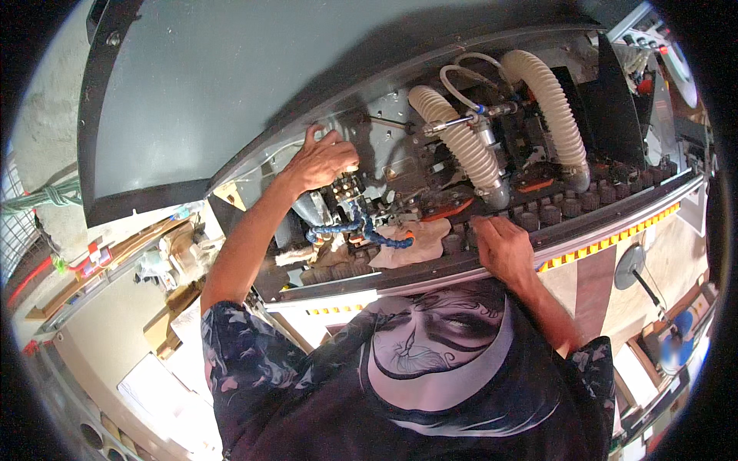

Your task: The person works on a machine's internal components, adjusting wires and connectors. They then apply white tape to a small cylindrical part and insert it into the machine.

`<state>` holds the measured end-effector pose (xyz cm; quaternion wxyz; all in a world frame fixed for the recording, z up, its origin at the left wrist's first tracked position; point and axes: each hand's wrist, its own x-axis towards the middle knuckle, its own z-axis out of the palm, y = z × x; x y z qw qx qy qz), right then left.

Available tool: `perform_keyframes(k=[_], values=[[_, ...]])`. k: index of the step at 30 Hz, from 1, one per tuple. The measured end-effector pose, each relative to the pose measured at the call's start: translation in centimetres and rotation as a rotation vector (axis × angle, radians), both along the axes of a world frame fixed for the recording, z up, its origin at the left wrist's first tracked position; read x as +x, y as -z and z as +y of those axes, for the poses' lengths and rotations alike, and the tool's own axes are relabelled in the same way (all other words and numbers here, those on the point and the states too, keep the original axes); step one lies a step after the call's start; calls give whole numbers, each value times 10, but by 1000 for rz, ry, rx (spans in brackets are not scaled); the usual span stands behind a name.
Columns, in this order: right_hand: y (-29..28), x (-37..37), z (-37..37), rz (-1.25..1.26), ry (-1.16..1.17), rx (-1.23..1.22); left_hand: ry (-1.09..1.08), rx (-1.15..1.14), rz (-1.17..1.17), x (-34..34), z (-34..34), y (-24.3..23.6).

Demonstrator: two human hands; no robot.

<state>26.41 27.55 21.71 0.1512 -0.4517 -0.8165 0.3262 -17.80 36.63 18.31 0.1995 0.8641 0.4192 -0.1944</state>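
My left hand (329,157) reaches into the open machine, bent over the top of a dark metal mechanism (350,187). Its fingers are curled, and whatever they grip is hidden. Below it, blue segmented coolant hoses (337,229) with orange tips curve over a beige cloth or paper piece (419,244). My right hand (506,247) rests with bent fingers by the row of dark rollers (569,206), close to the machine's front rail (607,223). What its fingertips hold, if anything, cannot be made out.
Two ribbed cream suction hoses (550,100) rise inside the machine, beside a pneumatic cylinder (483,131). A large grey lid (207,77) stands raised behind. Yellow markings (615,247) line the front edge. A round dark disc (629,266) on a rod is at right.
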Motion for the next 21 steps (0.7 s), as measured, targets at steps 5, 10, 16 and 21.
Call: perform_keyframes(k=[5, 10, 16, 21], values=[[8, 0, 0, 4, -8, 42, -166, -31, -181, 0, -3, -8], [9, 0, 1, -46, -32, 14, -99, -68, -57, 3, 5, -14], [10, 0, 2, -61, -45, -9, -118, -76, -34, 1, 4, -5], [11, -1, 2, -65, -46, -17, -140, -146, -65, 4, 7, -19]])
